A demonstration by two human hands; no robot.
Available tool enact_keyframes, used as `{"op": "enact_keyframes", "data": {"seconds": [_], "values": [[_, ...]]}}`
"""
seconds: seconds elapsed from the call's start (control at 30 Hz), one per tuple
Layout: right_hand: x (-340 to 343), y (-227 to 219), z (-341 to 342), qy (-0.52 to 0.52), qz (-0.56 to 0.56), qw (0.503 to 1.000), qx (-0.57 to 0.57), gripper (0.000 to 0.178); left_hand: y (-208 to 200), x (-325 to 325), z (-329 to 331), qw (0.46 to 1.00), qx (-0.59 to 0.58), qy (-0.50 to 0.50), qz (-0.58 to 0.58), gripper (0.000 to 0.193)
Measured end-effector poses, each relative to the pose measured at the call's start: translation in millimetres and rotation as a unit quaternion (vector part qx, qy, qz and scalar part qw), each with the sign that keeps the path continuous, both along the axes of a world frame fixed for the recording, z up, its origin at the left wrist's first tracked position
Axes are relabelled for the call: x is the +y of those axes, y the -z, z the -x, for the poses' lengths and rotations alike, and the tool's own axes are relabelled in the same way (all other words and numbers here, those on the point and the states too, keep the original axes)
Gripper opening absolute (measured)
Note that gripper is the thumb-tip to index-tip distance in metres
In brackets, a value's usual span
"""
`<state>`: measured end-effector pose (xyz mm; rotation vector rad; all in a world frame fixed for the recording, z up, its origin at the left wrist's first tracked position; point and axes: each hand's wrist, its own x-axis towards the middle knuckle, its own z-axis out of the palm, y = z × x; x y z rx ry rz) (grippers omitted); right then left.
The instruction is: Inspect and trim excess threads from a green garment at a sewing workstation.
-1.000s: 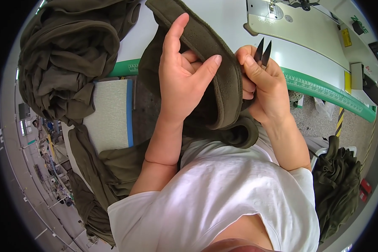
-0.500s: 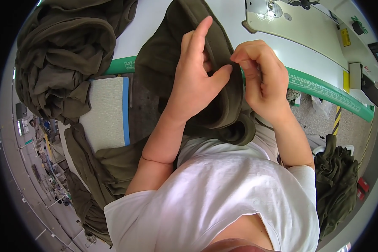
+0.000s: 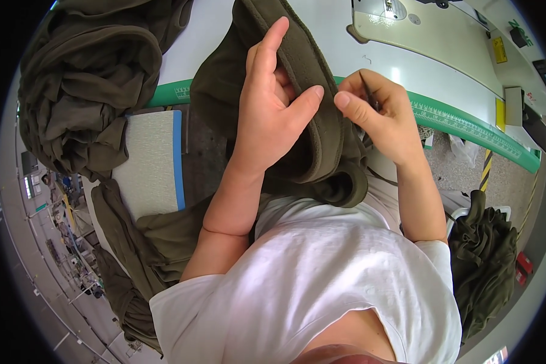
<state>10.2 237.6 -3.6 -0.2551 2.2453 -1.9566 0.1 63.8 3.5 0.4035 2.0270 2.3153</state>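
A dark olive garment (image 3: 312,67) with a thick stitched band hangs over the table edge toward my lap. My left hand (image 3: 270,106) is on the band, index finger stretched away from me and thumb lying across the cloth. Its other fingers curl partly out of sight against the fabric, and it appears to hold the garment. Just right of the band, my right hand (image 3: 379,115) is closed, thumb against bent fingers. A thin dark thing (image 3: 369,94) shows inside its grip, too hidden to name. A bit of thread (image 3: 366,59) lies on the white table beyond.
A sewing machine (image 3: 424,33) stands at the far right. A green measuring tape (image 3: 461,118) runs along the table's near edge. More olive cloth is heaped at the left (image 3: 88,91) and in a bin (image 3: 482,261) at the right. A pale blue-edged board (image 3: 145,164) sits left of me.
Both hands and the garment have shifted slightly. My right hand has turned, exposing its thumb and the dark thing in its grip. The thread on the table now shows.
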Motion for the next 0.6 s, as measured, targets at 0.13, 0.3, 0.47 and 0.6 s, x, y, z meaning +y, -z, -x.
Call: {"op": "enact_keyframes", "data": {"seconds": [0.13, 0.3, 0.47, 0.6], "values": [[-11, -2, -5, 0.044, 0.032, 0.998, 0.017, 0.007, -2, -1, 0, 1.0, 0.008, 0.004, 0.0, 0.072], [-8, 8, 4, 0.025, -0.137, 0.935, 0.326, 0.016, -2, 1, -2, 1.0, 0.008, 0.003, -0.008, 0.071], [-14, 11, 4, 0.031, -0.233, 0.919, 0.318, 0.009, 3, 4, -4, 0.997, 0.051, -0.026, 0.061, 0.068], [-26, 18, -13, 0.036, 0.142, 0.981, -0.129, 0.002, 15, 2, -4, 0.972, 0.131, -0.06, 0.186, 0.064]]}}
